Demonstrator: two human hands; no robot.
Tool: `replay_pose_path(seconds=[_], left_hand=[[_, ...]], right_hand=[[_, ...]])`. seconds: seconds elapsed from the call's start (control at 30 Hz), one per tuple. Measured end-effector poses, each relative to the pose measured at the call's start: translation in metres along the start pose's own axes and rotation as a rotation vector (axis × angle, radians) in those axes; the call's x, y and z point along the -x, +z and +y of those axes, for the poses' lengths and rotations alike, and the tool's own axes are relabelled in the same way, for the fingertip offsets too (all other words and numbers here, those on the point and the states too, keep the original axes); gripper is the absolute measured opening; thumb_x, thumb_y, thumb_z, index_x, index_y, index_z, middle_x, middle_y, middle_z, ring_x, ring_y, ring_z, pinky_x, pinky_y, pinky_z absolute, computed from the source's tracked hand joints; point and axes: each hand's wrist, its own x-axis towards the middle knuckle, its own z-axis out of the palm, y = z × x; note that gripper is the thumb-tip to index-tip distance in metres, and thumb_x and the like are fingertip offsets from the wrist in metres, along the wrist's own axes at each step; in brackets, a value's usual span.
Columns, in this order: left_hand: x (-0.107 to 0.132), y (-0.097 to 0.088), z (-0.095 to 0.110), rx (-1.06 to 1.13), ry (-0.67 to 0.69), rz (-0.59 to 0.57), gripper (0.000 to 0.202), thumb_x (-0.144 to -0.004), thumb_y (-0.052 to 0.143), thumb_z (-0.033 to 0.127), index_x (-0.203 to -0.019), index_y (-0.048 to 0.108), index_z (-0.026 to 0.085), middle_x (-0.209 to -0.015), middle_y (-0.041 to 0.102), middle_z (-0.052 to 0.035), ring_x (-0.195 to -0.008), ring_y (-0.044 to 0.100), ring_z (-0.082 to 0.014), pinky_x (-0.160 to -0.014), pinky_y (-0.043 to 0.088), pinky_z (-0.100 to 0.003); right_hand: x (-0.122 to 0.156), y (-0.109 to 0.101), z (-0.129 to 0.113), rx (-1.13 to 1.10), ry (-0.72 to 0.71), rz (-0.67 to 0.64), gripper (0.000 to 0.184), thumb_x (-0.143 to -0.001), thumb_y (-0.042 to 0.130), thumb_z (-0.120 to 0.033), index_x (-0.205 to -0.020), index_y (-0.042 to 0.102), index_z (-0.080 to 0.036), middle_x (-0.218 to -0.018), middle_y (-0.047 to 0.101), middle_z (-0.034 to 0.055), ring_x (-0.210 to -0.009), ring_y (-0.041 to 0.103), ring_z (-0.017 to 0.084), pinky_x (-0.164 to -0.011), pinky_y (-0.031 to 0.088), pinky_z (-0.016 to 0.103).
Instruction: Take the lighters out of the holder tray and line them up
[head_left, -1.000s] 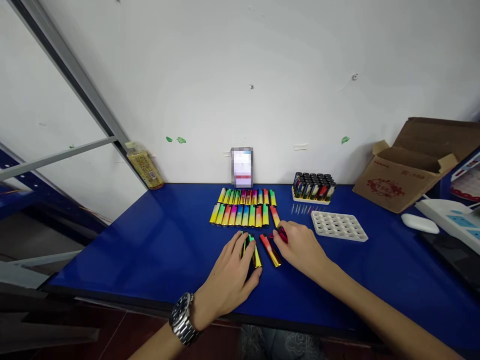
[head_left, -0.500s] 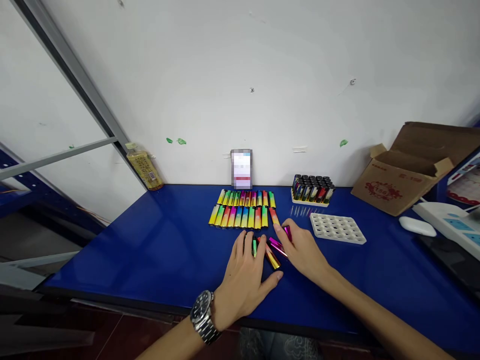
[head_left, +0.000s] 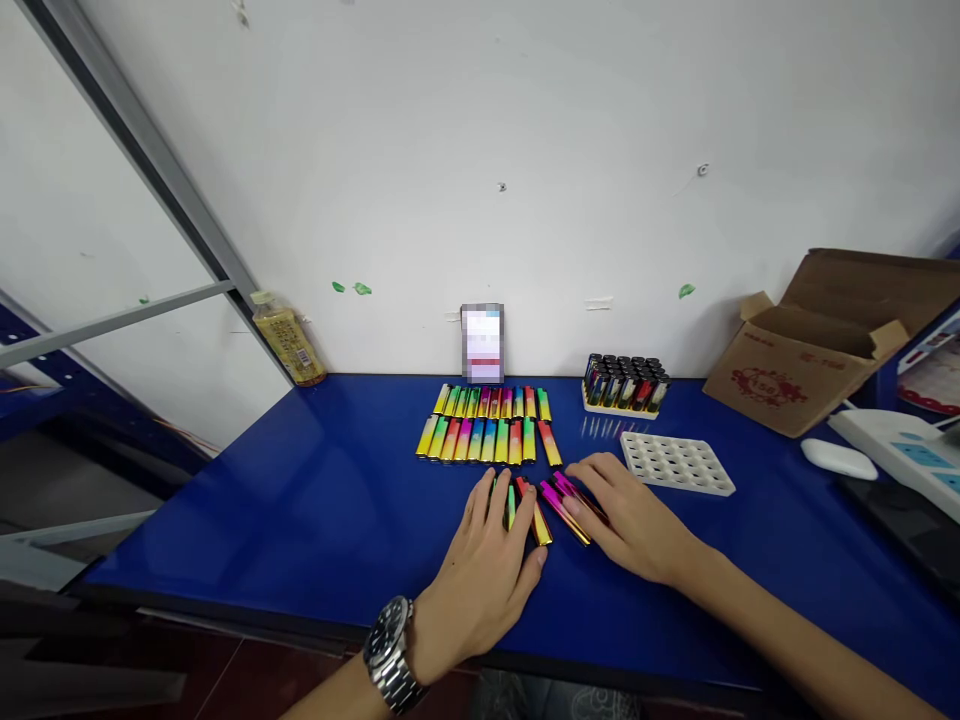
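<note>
Two rows of rainbow-coloured lighters [head_left: 487, 425] lie side by side on the blue table [head_left: 300, 500]. In front of them several loose lighters [head_left: 551, 505] lie close together. My left hand [head_left: 487, 570], with a wristwatch, rests flat with fingers spread over the left ones. Beside it my right hand [head_left: 634, 515] lies flat, fingers touching the pink and red lighters on the right. Neither hand grips anything.
A white holed tray [head_left: 679, 462] lies right of my hands, with a tray of upright dark lighters [head_left: 626, 380] behind it. An open cardboard box [head_left: 825, 340], a white mouse [head_left: 838, 458] and a power strip [head_left: 900, 445] are at right. A bottle [head_left: 289, 340] leans at the back left.
Both hands shifted right and flattened onto the loose lighters. The right hand set down the pink lighter it pinched, and the loose lighters have been pushed closer together.
</note>
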Motion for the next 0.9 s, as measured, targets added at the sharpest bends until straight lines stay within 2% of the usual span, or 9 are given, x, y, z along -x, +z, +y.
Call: replay_pose_path(seconds=[0.07, 0.13, 0.23, 0.4, 0.57, 0.7, 0.8, 0.9], left_hand=[[0.002, -0.001, 0.000, -0.003, -0.002, -0.012, 0.062, -0.100, 0.029, 0.048, -0.154, 0.015, 0.020, -0.158, 0.022, -0.0162, -0.146, 0.015, -0.0339, -0.109, 0.038, -0.052], [0.002, -0.001, 0.002, -0.015, 0.001, -0.032, 0.065, -0.099, 0.029, 0.049, -0.154, 0.014, 0.018, -0.159, 0.019, -0.0174, -0.147, 0.012, -0.0342, -0.111, 0.036, -0.052], [0.003, 0.001, 0.001, -0.057, 0.009, -0.043, 0.066, -0.100, 0.027, 0.049, -0.154, 0.013, 0.014, -0.158, 0.019, -0.0186, -0.147, 0.009, -0.0340, -0.113, 0.032, -0.051], [0.004, 0.003, -0.011, -0.174, 0.023, 0.010, 0.067, -0.099, 0.026, 0.051, -0.154, 0.014, 0.014, -0.158, 0.021, -0.0174, -0.147, 0.014, -0.0326, -0.114, 0.030, -0.051], [0.007, -0.001, -0.022, -0.267, 0.085, 0.013, 0.072, -0.098, 0.025, 0.055, -0.153, 0.014, 0.011, -0.156, 0.027, -0.0148, -0.146, 0.019, -0.0314, -0.115, 0.029, -0.049], [0.010, -0.005, -0.021, -0.277, 0.108, -0.030, 0.074, -0.097, 0.025, 0.057, -0.153, 0.016, 0.010, -0.156, 0.028, -0.0157, -0.145, 0.023, -0.0318, -0.114, 0.030, -0.049], [0.009, -0.007, -0.017, -0.265, 0.053, 0.005, 0.074, -0.096, 0.028, 0.059, -0.154, 0.015, 0.014, -0.156, 0.027, -0.0166, -0.145, 0.022, -0.0339, -0.112, 0.032, -0.052], [0.003, -0.006, -0.008, -0.246, -0.001, 0.025, 0.076, -0.093, 0.029, 0.064, -0.154, 0.014, 0.021, -0.157, 0.026, -0.0168, -0.144, 0.023, -0.0382, -0.107, 0.034, -0.060]], right_hand=[[0.007, 0.002, -0.002, -0.013, -0.153, 0.016, 0.028, -0.099, 0.038, -0.028, -0.118, 0.054, -0.016, -0.111, 0.060, 0.0139, -0.102, 0.060, 0.023, -0.087, 0.052, 0.038], [0.009, 0.009, -0.008, 0.001, -0.196, 0.010, 0.027, -0.098, 0.038, -0.022, -0.118, 0.054, -0.014, -0.108, 0.059, 0.0137, -0.099, 0.060, 0.023, -0.085, 0.055, 0.037], [0.006, 0.024, -0.021, 0.025, -0.170, 0.005, 0.027, -0.095, 0.036, -0.012, -0.112, 0.056, -0.013, -0.097, 0.059, 0.0122, -0.088, 0.062, 0.022, -0.075, 0.058, 0.035], [-0.008, 0.039, -0.033, -0.031, -0.096, 0.014, 0.028, -0.091, 0.039, -0.005, -0.113, 0.054, -0.013, -0.099, 0.056, 0.0114, -0.080, 0.062, 0.018, -0.066, 0.059, 0.031], [-0.017, 0.037, -0.035, -0.095, -0.085, 0.000, 0.020, -0.092, 0.039, -0.009, -0.103, 0.056, -0.011, -0.098, 0.055, 0.0130, -0.081, 0.060, 0.020, -0.070, 0.058, 0.035], [-0.011, 0.030, -0.037, -0.057, -0.097, 0.037, 0.021, -0.094, 0.038, -0.014, -0.106, 0.056, -0.012, -0.104, 0.055, 0.0151, -0.091, 0.058, 0.024, -0.078, 0.055, 0.043], [-0.002, 0.026, -0.035, -0.034, -0.105, 0.023, 0.023, -0.092, 0.042, -0.016, -0.111, 0.054, -0.014, -0.108, 0.055, 0.0148, -0.092, 0.057, 0.025, -0.078, 0.054, 0.044], [0.002, 0.025, -0.030, -0.033, -0.073, 0.026, 0.029, -0.089, 0.042, -0.012, -0.115, 0.053, -0.015, -0.108, 0.056, 0.0137, -0.091, 0.058, 0.024, -0.078, 0.054, 0.044]])
